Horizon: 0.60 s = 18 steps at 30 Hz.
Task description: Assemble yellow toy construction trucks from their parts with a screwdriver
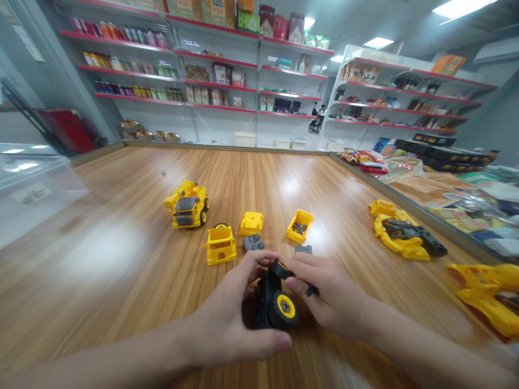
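Note:
My left hand (231,308) is wrapped around a black toy truck chassis (263,300) from the left side. A black wheel with a yellow hub (285,306) faces up on the chassis near my left thumb. My right hand (332,289) pinches a second toy wheel (279,269) at the far end of the chassis. A small dark piece (312,290) shows by the right fingers; its kind is unclear. Just beyond my hands lie a yellow truck cab (221,246), a yellow body part (252,223), a grey part (253,243) and another grey part (303,249).
A yellow tray (300,227) holds small metal pieces, probably screws. An assembled yellow toy truck (187,205) stands at the left. Yellow-black toy parts (405,232) and a yellow toy piece (490,297) lie right. A clear plastic box (36,189) sits far left; stocked shelves (219,81) line the back.

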Motion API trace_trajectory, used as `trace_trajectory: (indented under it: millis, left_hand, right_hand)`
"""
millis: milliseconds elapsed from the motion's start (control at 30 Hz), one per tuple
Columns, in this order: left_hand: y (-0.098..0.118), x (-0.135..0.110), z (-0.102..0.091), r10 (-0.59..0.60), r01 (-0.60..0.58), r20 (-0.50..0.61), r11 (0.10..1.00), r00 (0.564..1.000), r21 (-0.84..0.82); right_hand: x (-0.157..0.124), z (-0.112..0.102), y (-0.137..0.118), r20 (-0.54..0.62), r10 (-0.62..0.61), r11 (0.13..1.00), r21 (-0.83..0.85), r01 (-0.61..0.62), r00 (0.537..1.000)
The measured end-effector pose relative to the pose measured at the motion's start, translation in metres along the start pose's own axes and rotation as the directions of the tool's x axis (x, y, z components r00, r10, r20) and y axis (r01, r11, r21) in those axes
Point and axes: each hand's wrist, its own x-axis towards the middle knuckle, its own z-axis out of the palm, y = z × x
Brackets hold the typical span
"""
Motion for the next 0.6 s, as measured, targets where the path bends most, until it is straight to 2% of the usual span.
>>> trace_trajectory:
  millis: [133,233,333,433,600]
  left_hand:
    - [-0.001,0.001,0.001,0.011,-0.013,-0.037,0.999,0.999,-0.032]
    - [0.0,0.0,0.001,0.035,-0.035,-0.01,0.999,0.999,-0.023]
    - [-0.001,-0.002,-0.001,0.042,-0.041,0.0,0.995,0.999,0.094]
    - [-0.004,-0.004,-0.004,0.052,-0.043,-0.036,0.975,0.998,0.219]
    - [-0.009,-0.005,-0.007,0.189,-0.175,-0.008,0.923,0.982,0.342]
  right_hand:
    - [-0.001,0.0,0.002,0.036,-0.035,0.995,-0.088,0.038,0.999]
    - [-0.001,-0.002,0.002,0.059,-0.027,0.993,-0.11,0.033,0.998]
    - [-0.001,-0.008,-0.002,0.034,-0.015,0.997,-0.081,0.018,0.999]
    - [-0.001,-0.015,-0.007,-0.03,0.013,0.999,-0.043,-0.014,0.999]
    - [-0.001,-0.021,-0.011,-0.12,0.079,0.997,0.008,-0.078,0.99]
